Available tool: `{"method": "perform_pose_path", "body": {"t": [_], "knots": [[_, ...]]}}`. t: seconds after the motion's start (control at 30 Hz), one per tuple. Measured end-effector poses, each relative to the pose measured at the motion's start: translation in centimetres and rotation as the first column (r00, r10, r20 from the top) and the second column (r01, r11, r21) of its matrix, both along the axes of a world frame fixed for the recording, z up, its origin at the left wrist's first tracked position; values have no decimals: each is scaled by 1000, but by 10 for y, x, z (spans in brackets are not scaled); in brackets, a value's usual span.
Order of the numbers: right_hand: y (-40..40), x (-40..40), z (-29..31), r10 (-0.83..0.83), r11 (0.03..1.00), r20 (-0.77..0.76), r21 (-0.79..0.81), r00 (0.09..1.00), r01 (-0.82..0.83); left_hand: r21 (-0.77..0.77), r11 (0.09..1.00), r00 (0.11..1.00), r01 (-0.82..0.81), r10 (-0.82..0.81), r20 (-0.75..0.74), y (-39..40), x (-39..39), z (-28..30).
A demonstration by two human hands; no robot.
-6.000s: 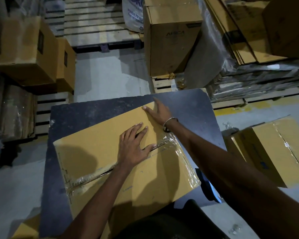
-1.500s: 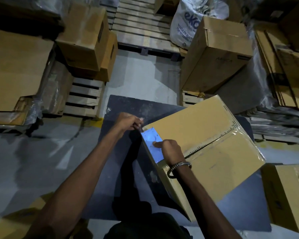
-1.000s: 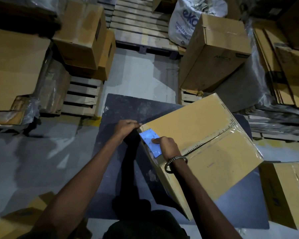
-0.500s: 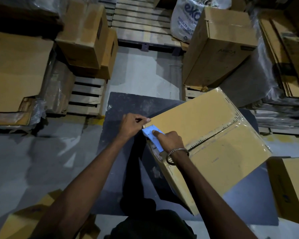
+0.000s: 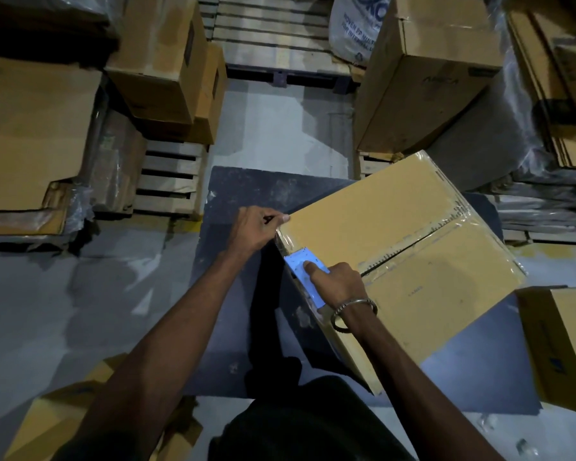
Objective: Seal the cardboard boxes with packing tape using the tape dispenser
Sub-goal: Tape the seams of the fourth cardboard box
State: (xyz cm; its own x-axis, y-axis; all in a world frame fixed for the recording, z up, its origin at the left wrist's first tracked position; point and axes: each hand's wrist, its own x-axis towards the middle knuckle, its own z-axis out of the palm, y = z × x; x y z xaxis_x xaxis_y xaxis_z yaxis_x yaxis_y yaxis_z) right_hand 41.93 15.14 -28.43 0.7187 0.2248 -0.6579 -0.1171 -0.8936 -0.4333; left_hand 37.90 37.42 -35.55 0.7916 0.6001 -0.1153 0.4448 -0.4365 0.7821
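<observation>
1. A large yellow-brown cardboard box (image 5: 399,261) lies tilted across a dark grey flat desk (image 5: 266,188) in the middle of the frame, its top flaps closed and a strip of clear packing tape (image 5: 446,232) running along the centre seam and over the right edge.
2. The left hand (image 5: 253,229) sits at the box's upper left corner, its fingers curled and pinching a thin dark object against that corner; what the object is cannot be told.
3. The right hand (image 5: 336,282), with a metal bangle (image 5: 354,314) on the wrist, rests on the box's left edge. Its fingers are curled round a light blue flat tool (image 5: 300,266), and the forefinger lies straight along the tool's top, pressing it to the cardboard.
4. Clear film shines along the left edge of the box between the two hands.
5. Whether the blue tool is the tape dispenser cannot be told.
6. A second taped cardboard box (image 5: 566,344) stands on the floor at the right edge of the frame, just beside the desk.
7. A tall brown carton (image 5: 419,81) stands on a pallet in the upper right, with a white printed sack (image 5: 356,24) behind it.
8. Two stacked brown cartons (image 5: 167,68) sit on a wooden slatted pallet (image 5: 170,181) in the upper left.
9. Flat cardboard sheets (image 5: 30,131) wrapped in plastic fill the far left.
</observation>
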Motion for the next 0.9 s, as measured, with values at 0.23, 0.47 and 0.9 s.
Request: {"method": "perform_pose_path", "body": {"t": [0.23,0.47,0.9], "knots": [[-17,-10,7,8,1000,16,-4,1000,-8,37,999,994,-27,31,-105,1,3,-5],[-17,-10,9,6,1000,22,-27,1000,-6,151,983,924,109,-44,-380,-28,43,33],[-22,-17,8,3,999,66,-52,998,0,406,909,897,95,98,-431,-62,63,10]]}}
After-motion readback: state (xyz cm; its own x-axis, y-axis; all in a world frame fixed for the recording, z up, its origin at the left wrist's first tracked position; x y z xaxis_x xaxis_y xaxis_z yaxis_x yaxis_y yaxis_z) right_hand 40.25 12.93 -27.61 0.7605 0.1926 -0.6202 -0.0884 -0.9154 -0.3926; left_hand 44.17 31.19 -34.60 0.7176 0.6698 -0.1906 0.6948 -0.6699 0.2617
